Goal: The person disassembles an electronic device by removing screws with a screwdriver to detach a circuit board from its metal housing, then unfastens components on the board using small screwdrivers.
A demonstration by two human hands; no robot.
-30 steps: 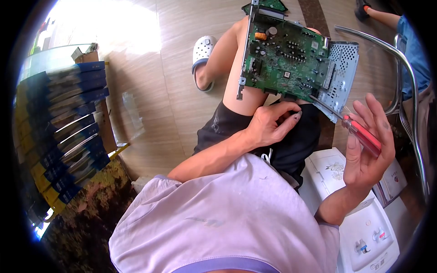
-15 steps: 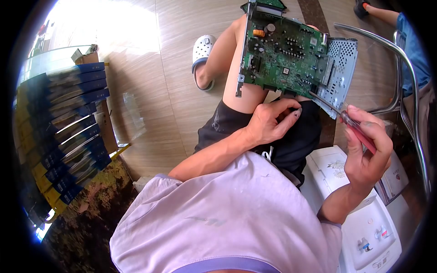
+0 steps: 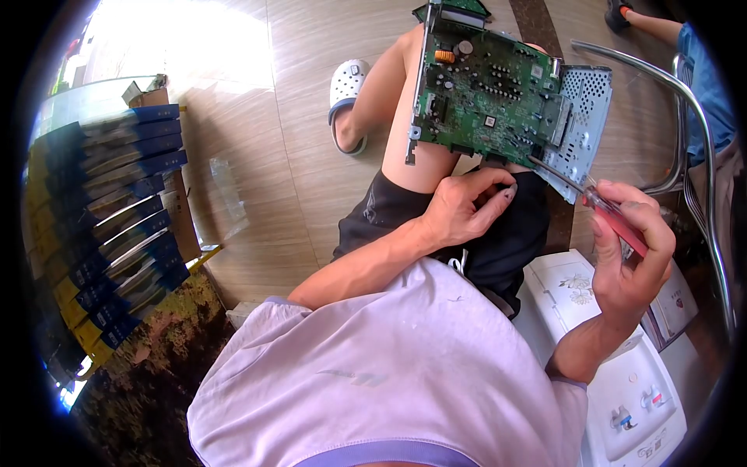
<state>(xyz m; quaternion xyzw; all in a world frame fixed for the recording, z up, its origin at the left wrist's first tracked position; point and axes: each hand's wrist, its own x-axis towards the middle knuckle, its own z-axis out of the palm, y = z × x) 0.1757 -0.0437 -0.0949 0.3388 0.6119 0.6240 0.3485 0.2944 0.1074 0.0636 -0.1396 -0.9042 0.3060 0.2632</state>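
A green circuit board [image 3: 486,97] fixed to a perforated metal plate [image 3: 582,117] rests across my knees. My right hand [image 3: 634,245] grips a screwdriver [image 3: 618,222] with a red and clear handle, and its shaft tip meets the lower right corner of the board. Just below the board's lower edge, my left hand [image 3: 468,208] has thumb and index finger pinched together; whatever may be between them is too small to make out.
A white water dispenser [image 3: 622,373] stands at lower right, beneath my right forearm. A curved chrome frame [image 3: 685,97] and another person's leg [image 3: 657,25] are at upper right. Stacked blue and yellow boxes [image 3: 117,226] fill the left side. My sandal [image 3: 347,93] is on the floor.
The fingers of my right hand have closed round the screwdriver handle, after being spread out. The board has shifted very slightly. My left hand keeps its pinch.
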